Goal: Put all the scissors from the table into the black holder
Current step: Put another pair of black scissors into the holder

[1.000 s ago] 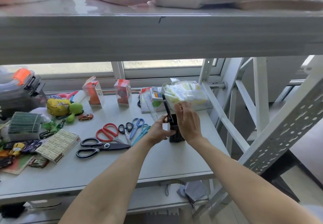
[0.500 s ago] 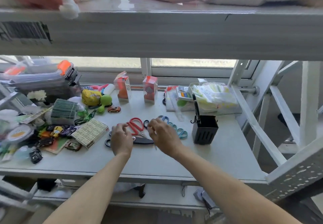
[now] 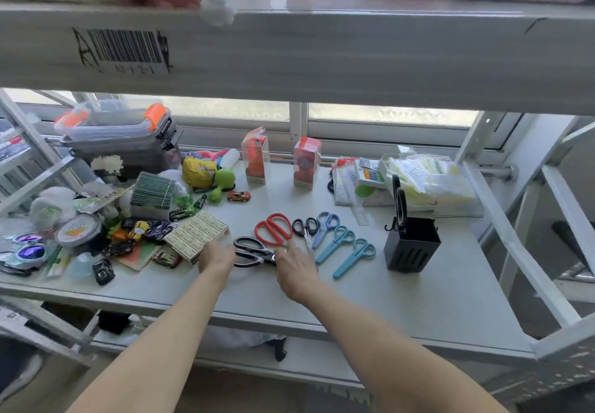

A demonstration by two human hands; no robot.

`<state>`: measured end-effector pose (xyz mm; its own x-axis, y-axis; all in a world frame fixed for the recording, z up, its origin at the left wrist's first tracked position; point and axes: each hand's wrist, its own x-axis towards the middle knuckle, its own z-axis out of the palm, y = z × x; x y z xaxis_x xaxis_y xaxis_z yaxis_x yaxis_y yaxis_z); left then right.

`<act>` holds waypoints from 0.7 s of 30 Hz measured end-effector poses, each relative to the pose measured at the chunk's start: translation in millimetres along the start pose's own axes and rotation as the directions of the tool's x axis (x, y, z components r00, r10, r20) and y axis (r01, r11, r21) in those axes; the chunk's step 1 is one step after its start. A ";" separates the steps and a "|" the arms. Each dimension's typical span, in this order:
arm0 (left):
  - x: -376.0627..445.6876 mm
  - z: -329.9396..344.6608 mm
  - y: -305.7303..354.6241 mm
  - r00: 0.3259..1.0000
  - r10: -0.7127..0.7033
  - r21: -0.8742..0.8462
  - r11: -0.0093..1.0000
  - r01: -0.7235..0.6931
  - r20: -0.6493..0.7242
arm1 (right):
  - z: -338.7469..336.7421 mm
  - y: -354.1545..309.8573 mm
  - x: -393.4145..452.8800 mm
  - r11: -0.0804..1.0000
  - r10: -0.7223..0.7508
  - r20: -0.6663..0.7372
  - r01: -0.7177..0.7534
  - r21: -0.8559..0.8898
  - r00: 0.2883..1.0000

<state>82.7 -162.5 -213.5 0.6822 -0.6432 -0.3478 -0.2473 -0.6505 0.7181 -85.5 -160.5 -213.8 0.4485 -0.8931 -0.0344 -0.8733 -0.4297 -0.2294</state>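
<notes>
The black holder (image 3: pixel 412 247) stands at the right of the table, with one black pair of scissors (image 3: pixel 400 201) upright in it, handles up. Several scissors lie side by side at mid-table: large black scissors (image 3: pixel 249 251), red scissors (image 3: pixel 273 229), small black scissors (image 3: pixel 304 227), blue scissors (image 3: pixel 326 224) and two teal scissors (image 3: pixel 339 242), (image 3: pixel 357 256). My left hand (image 3: pixel 215 256) touches the left side of the large black scissors' handles, fingers apart. My right hand (image 3: pixel 294 267) lies over their blades and hides them.
Match-like boxes (image 3: pixel 196 234), toy cars (image 3: pixel 135 235) and a clear bin (image 3: pixel 119 135) crowd the table's left. Two clear gift boxes (image 3: pixel 256 161) stand at the back, a plastic bag (image 3: pixel 428 177) behind the holder. A shelf beam (image 3: pixel 322 58) hangs overhead. Slanted rack struts (image 3: pixel 502 235) run on the right.
A second ago both hands were at the holder setting the black scissors in. They have since moved left to the large black scissors. My view turned left.
</notes>
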 end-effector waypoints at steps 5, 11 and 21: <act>3.7 -6.3 4.6 0.982 -0.106 -0.339 0.928 0.153 0.154 | 5.5 3.3 -6.0 1.000 -0.016 -0.037 0.015 -0.021 0.999; -13.7 -17.0 15.6 0.960 0.015 -0.529 0.836 0.142 0.281 | 0.0 5.7 -13.6 1.000 0.009 -0.159 -0.006 0.018 0.987; -75.1 22.4 72.5 0.821 0.480 -0.595 0.771 -0.227 0.309 | -42.6 41.0 -70.4 0.897 0.150 -0.524 0.108 0.429 0.839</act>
<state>-1.8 -170.3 -148.8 0.2292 -0.9650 -0.1271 0.0637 -0.1154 0.9913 -161.0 -120.9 -179.3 0.1457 -0.8829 0.4463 -0.6534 -0.4246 -0.6267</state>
